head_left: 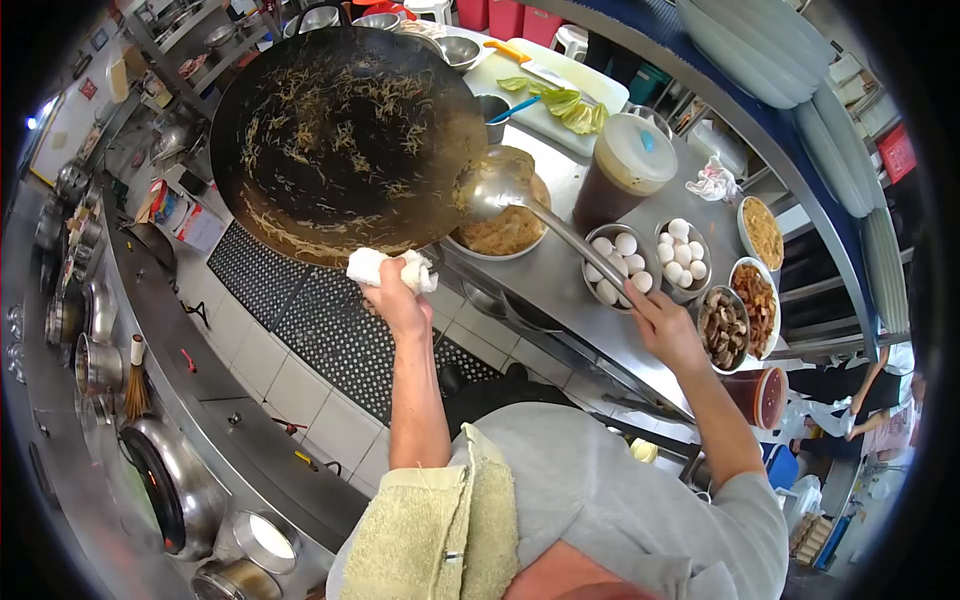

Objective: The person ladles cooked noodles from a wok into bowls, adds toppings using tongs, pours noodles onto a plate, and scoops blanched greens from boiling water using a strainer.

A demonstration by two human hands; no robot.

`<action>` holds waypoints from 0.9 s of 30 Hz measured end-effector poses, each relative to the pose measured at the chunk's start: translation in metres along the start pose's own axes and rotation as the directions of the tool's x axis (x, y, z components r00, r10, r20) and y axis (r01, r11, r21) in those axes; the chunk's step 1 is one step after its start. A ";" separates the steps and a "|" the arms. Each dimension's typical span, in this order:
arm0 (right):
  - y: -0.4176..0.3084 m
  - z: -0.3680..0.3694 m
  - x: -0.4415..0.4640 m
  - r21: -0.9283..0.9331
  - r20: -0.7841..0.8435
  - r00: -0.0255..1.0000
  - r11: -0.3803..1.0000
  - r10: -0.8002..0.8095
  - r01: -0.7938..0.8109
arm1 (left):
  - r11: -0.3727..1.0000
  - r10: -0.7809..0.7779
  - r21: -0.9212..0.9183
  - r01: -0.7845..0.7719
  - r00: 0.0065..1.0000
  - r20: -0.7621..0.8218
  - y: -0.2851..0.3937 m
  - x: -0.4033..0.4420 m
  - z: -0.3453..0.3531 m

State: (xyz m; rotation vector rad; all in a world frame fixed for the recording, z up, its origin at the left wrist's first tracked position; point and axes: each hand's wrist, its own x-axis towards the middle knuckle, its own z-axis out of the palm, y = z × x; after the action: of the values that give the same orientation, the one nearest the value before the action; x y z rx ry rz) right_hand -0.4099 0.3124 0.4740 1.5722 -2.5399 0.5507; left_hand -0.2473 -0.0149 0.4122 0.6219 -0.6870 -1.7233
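Note:
My left hand [398,300] is closed round a white cloth [368,265] at the near rim of a big dark wok [350,130]. The wok is tilted, with thin noodle-like strands stuck across its inside. In my right hand [662,325] is the handle of a metal ladle [490,188]. The ladle's bowl is at the wok's right edge, over a bowl of pale brown food [500,235]. Two bowls of eggs [606,262] stand beside the ladle's handle, close to my right hand.
On the steel counter [690,205] are a lidded container of dark liquid [622,165], a cutting board [600,85] with leaves and a knife, bowls of chopped food [752,308] and a red tub [768,397]. Stoves with pots [190,480] line the left. People [870,390] stand at far right.

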 end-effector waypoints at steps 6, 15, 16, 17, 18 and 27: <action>0.012 -0.025 -0.015 -0.065 0.048 0.998 0.997 0.043 -0.040 | 0.999 0.023 0.023 -0.023 1.000 0.009 -0.008 0.009 -0.003; 0.011 -0.018 0.015 -0.057 0.000 1.000 0.998 0.023 -0.023 | 0.997 -0.015 0.070 0.011 0.999 0.051 0.001 0.020 -0.025; 0.020 -0.032 0.000 -0.072 0.042 0.998 0.996 0.046 -0.043 | 0.997 -0.003 0.073 -0.001 0.999 0.044 0.006 0.020 -0.023; 0.018 -0.040 -0.008 -0.082 0.083 0.994 0.994 0.077 -0.070 | 0.996 0.007 0.086 -0.010 0.999 0.042 0.014 0.020 -0.022; 0.018 -0.044 -0.004 -0.079 0.084 0.994 0.995 0.066 -0.060 | 0.995 -0.011 0.098 0.006 0.999 0.041 0.020 0.023 -0.023; 0.008 -0.023 0.005 0.326 0.108 0.974 0.919 0.197 -0.222 | 0.966 -0.256 0.036 0.255 0.967 0.015 0.070 0.016 -0.023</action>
State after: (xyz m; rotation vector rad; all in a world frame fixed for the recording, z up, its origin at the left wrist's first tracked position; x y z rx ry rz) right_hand -0.4213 0.3189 0.4949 1.4385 -2.8081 1.0203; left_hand -0.1889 -0.0482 0.4456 0.7439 -0.6738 -1.9611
